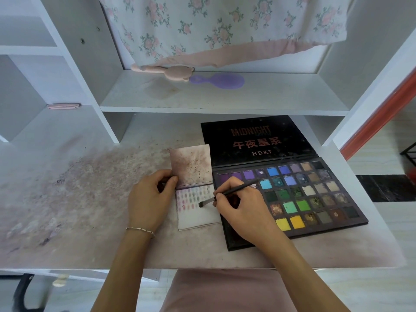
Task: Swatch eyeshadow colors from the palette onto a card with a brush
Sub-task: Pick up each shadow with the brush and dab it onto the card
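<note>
Now | right hand (242, 212) pinches brush (227, 193), tip on card (198, 212) | left hand (150, 197) grips card's edge | palette (292, 199) corner hidden by wrist

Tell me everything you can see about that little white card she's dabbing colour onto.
The card is a small white folded piece, paper-like, lying open on the desk just left of the palette. Its upper flap stands tilted up, smudged pinkish-brown with dark specks. The lower half lies flat and carries rows of small pale swatches across its top; the lower part is still blank. The left hand holds its left edge near the fold, and the brush tip rests on it, held by the right hand.
</note>
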### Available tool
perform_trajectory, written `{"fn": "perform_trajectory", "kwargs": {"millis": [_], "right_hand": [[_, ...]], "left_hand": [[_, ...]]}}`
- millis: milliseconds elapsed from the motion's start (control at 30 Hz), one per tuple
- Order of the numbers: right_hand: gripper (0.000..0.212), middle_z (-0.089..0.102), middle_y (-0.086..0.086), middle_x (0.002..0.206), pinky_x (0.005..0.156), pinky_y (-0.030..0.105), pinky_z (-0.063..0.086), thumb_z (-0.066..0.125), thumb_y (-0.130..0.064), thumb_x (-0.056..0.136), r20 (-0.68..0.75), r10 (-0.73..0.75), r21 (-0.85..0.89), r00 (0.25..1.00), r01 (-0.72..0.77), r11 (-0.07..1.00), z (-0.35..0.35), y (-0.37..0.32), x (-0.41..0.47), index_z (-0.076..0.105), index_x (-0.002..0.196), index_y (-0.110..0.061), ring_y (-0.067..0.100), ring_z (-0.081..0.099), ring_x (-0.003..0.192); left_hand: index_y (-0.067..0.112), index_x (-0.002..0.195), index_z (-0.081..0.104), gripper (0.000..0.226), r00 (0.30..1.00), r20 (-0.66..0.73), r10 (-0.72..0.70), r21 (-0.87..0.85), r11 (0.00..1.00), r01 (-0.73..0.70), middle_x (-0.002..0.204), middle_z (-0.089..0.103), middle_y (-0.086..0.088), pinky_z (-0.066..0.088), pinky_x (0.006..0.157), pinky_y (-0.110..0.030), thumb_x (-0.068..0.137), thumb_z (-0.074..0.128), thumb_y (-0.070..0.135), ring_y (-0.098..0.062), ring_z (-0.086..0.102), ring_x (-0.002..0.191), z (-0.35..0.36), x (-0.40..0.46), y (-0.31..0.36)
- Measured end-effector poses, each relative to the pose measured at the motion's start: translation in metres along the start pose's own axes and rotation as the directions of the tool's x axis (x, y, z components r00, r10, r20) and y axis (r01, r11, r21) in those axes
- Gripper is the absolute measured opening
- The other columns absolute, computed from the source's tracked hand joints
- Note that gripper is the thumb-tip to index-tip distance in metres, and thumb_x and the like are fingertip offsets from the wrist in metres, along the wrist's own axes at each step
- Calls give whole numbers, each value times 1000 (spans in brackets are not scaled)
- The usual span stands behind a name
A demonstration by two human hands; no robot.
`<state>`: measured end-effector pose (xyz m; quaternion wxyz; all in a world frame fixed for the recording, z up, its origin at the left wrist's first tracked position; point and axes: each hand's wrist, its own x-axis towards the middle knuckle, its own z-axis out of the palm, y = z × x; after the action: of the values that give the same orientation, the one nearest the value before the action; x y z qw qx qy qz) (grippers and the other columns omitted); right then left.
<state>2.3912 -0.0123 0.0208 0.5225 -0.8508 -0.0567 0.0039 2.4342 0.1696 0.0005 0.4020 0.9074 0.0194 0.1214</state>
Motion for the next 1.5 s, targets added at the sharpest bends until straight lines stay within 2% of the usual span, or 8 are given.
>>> {"fn": "perform_trajectory", "kwargs": {"millis": [167, 333, 433, 600, 700, 1067, 1233, 1500], "right_hand": [[19, 66, -2, 76, 62, 15, 50, 55, -15, 86, -16, -13, 42, 1000, 14, 999, 0, 0, -1, 52, 76, -32, 7, 60, 72], [26, 65, -6, 77, 62, 22, 53, 52, -10, 89, -191, -37, 169, 981, 70, 983, -3, -1, -2, 58, 86, -36, 10, 61, 70], [28, 65, -5, 85, 66, 12, 48, 51, -5, 89, -272, -62, 193, 960, 117, 974, -5, -1, -5, 60, 89, -31, 3, 61, 78], [26, 62, -12, 74, 52, 16, 45, 51, -4, 88, -341, -23, 202, 940, 97, 975, -20, 7, -20, 61, 86, -28, 4, 53, 59], [29, 61, -8, 70, 49, 22, 46, 51, -2, 88, -390, 10, 188, 921, 69, 980, -35, 14, -29, 59, 82, -30, 6, 53, 55], [24, 57, -16, 79, 56, -1, 41, 46, 0, 91, -609, -6, -10, 793, -1, 1000, -91, 42, -54, 54, 85, -22, -18, 56, 77], [26, 58, -17, 74, 56, -2, 39, 48, -3, 89, -698, 21, -38, 716, -67, 997, -100, 56, -66, 54, 80, -27, -17, 55, 71], [25, 58, -11, 65, 52, 4, 40, 47, -3, 88, -672, 36, -82, 739, -124, 989, -102, 63, -66, 53, 79, -25, -9, 54, 59]], "left_hand": [[23, 91, 70, 12, 1000, -2, -1, 8, 1000, 1, 74, 58, 18, 36, 60, -14, 85, 59, 20, 1, 51, 67, 0, 0, 0], [22, 92, 69, 13, 1000, -6, -2, 10, 1000, 2, 75, 59, 16, 35, 60, -13, 85, 59, 20, -3, 52, 69, -1, 0, 1], [21, 92, 69, 13, 1000, -1, -4, 13, 1000, 4, 76, 60, 15, 35, 60, -13, 85, 59, 20, -5, 52, 70, -1, -1, 2], [21, 94, 69, 14, 999, 1, -33, 1, 999, 33, 81, 62, 12, 37, 65, -24, 86, 58, 20, -9, 55, 74, 1, 0, 1], [20, 94, 69, 14, 998, -24, -52, 2, 999, 52, 81, 64, 8, 35, 62, -24, 85, 57, 21, -10, 54, 72, 5, 1, 2], [16, 94, 69, 15, 997, -72, -40, 47, 998, 44, 81, 62, 3, 34, 64, -27, 85, 58, 20, -13, 50, 71, 9, -2, 6], [13, 93, 69, 14, 996, -81, -26, 51, 998, 30, 82, 64, -3, 32, 65, -27, 85, 58, 17, -16, 49, 72, 8, -4, 6], [13, 96, 68, 16, 998, -65, -23, 53, 998, 26, 88, 66, -8, 32, 66, -28, 86, 57, 17, -17, 48, 75, 8, -5, 9]]}}
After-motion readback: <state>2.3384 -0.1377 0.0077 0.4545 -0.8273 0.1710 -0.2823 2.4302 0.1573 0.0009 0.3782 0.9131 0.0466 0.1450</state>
